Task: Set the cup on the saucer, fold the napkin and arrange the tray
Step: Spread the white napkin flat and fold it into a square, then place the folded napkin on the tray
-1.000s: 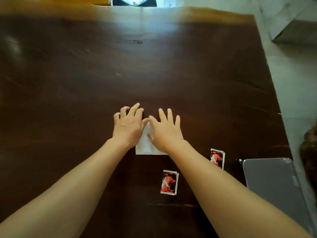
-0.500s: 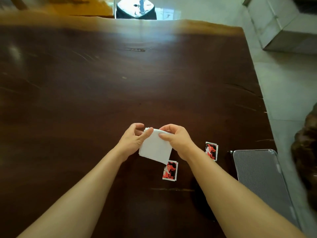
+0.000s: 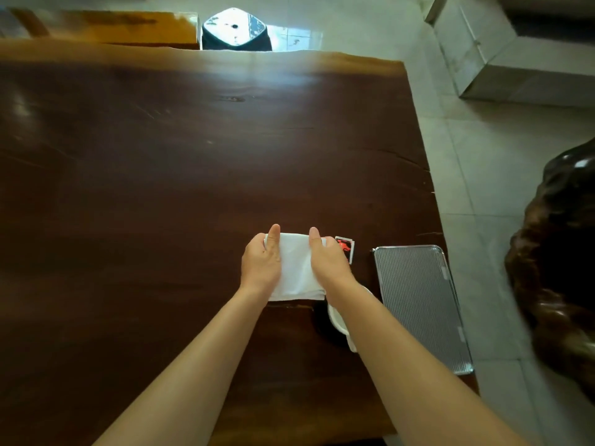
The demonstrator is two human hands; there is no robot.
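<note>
A white folded napkin is held above the dark wooden table between both hands. My left hand grips its left edge, thumb on top. My right hand grips its right edge the same way. A ribbed metal tray lies at the table's right edge, to the right of my hands. Under my right forearm a white cup or saucer shows only partly; I cannot tell which.
A red and black sachet lies just right of my right hand. The table's right edge runs beside the tray, with tiled floor beyond. A dark carved object stands on the floor at the right. A stool stands past the far edge.
The napkin lay flat under my pressing hands a second ago. Both hands then lifted it by its edges and now hold it broader, nearer the tray. The view has tilted, showing the white dish.
</note>
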